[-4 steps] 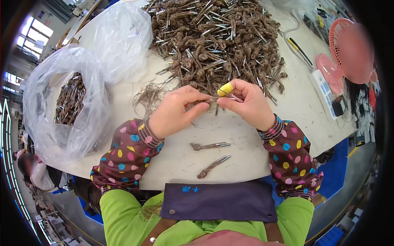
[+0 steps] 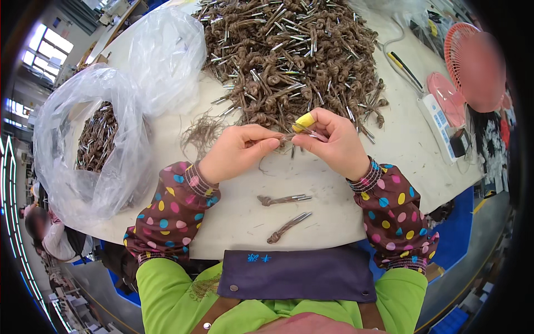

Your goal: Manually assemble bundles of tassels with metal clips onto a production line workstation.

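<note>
A short brown cord (image 2: 287, 137) is held between my two hands, just in front of the big heap of cords. The thumb and forefinger of my left hand (image 2: 233, 153) pinch one end of it. On the other side, my right hand (image 2: 339, 143) grips the cord, its fingers closed and a yellow cover (image 2: 304, 122) on one finger. Thin shiny pieces show at the right fingers, too small to make out fully. Nearer to me lie two knotted brown cords with metal tips, one (image 2: 284, 199) almost level and another (image 2: 289, 227) slanting.
A heap of knotted cords (image 2: 289, 61) covers the table's far middle. Loose brown fibres (image 2: 203, 133) lie beside my left hand. At the left stands an open clear plastic bag (image 2: 55, 167) with more cords inside. A power strip (image 2: 438, 125) and pink fan (image 2: 459, 53) are at the right.
Both hands have shifted very slightly to the left, still closed on the cord. The two cords on the table lie as before.
</note>
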`<state>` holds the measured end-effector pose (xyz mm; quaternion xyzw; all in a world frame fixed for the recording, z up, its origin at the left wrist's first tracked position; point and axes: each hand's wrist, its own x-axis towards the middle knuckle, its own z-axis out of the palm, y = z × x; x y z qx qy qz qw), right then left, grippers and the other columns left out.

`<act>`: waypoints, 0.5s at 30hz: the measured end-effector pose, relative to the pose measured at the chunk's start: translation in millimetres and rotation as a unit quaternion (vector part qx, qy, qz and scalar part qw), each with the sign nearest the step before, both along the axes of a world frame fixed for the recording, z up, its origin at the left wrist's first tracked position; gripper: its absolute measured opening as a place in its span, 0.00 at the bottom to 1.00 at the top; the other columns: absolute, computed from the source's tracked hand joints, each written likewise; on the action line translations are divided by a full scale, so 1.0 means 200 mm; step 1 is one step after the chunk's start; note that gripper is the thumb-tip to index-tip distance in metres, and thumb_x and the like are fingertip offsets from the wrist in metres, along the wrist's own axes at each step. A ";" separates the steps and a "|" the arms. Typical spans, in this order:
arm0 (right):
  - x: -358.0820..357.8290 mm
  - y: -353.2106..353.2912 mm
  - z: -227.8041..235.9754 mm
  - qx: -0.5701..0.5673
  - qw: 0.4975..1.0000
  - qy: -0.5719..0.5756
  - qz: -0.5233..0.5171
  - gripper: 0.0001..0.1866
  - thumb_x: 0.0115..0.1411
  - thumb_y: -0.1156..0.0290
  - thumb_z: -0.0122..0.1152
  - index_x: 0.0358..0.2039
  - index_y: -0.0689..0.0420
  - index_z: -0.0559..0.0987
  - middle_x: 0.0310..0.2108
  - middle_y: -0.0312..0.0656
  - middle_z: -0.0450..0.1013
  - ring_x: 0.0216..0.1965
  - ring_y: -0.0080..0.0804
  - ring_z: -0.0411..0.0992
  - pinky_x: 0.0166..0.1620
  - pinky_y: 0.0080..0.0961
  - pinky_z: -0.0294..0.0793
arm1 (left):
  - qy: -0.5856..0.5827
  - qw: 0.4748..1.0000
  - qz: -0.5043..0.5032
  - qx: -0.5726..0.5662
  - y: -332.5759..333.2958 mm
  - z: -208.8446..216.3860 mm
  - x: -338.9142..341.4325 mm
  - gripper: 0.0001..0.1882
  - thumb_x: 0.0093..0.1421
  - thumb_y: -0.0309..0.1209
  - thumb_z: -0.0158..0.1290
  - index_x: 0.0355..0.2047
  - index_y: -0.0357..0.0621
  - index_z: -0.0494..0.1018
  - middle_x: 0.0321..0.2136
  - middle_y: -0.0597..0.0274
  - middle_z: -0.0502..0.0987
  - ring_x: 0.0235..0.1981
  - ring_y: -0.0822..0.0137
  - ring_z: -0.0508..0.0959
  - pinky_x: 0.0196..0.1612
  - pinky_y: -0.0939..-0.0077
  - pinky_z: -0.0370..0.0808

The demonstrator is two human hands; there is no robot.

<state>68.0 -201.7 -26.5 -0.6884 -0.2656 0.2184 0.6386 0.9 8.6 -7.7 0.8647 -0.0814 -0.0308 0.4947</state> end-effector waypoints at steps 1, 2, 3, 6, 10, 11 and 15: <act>0.00 0.00 0.00 0.000 1.000 -0.002 -0.001 0.09 0.53 0.78 0.63 0.35 0.61 0.74 0.29 0.29 0.71 0.29 0.09 0.65 0.32 0.08 0.65 | 0.084 0.995 0.004 -0.047 0.01 0.00 0.00 0.09 0.58 0.30 0.54 0.37 0.38 0.77 0.24 0.67 0.75 0.24 0.77 0.72 0.28 0.83 0.70; 0.00 0.00 0.01 -0.001 1.000 -0.019 0.005 0.10 0.53 0.76 0.64 0.35 0.61 0.74 0.26 0.28 0.69 0.27 0.10 0.63 0.30 0.09 0.64 | 0.168 0.981 0.008 -0.093 0.02 0.01 0.00 0.10 0.60 0.28 0.52 0.38 0.35 0.76 0.25 0.68 0.75 0.25 0.80 0.72 0.29 0.85 0.70; 0.00 0.00 0.01 -0.002 0.999 -0.036 0.010 0.11 0.53 0.73 0.65 0.34 0.62 0.74 0.23 0.27 0.68 0.25 0.10 0.62 0.28 0.11 0.63 | 0.166 0.982 0.007 -0.095 0.02 0.01 0.00 0.10 0.60 0.28 0.52 0.38 0.35 0.76 0.25 0.68 0.75 0.25 0.80 0.72 0.29 0.85 0.70; 0.01 0.00 0.05 0.046 0.996 0.052 0.063 0.10 0.54 0.74 0.64 0.35 0.61 0.74 0.26 0.30 0.71 0.28 0.12 0.67 0.33 0.11 0.66 | 0.178 0.973 -0.021 -0.143 0.02 0.01 -0.01 0.09 0.61 0.28 0.51 0.36 0.34 0.75 0.26 0.67 0.76 0.25 0.79 0.74 0.31 0.85 0.72; 0.04 -0.04 0.06 0.065 0.978 0.106 0.169 0.09 0.55 0.76 0.63 0.35 0.60 0.74 0.28 0.32 0.73 0.32 0.15 0.71 0.37 0.13 0.69 | 0.120 0.978 0.017 -0.170 0.02 0.00 0.01 0.07 0.61 0.29 0.51 0.33 0.38 0.75 0.25 0.68 0.76 0.24 0.79 0.74 0.28 0.84 0.72; 0.04 -0.05 0.06 0.071 0.978 0.109 0.166 0.08 0.55 0.76 0.63 0.35 0.60 0.74 0.28 0.33 0.74 0.33 0.16 0.72 0.38 0.14 0.69 | 0.031 0.996 0.037 -0.069 0.03 -0.01 0.03 0.06 0.60 0.28 0.51 0.33 0.39 0.74 0.25 0.66 0.76 0.24 0.78 0.75 0.29 0.82 0.72; 0.09 -0.08 0.07 0.071 0.988 0.071 0.121 0.09 0.54 0.75 0.64 0.35 0.59 0.75 0.28 0.32 0.73 0.30 0.14 0.70 0.35 0.13 0.68 | -0.297 0.901 0.145 0.282 0.17 0.02 0.07 0.05 0.59 0.28 0.51 0.33 0.40 0.75 0.27 0.60 0.75 0.25 0.70 0.75 0.30 0.78 0.72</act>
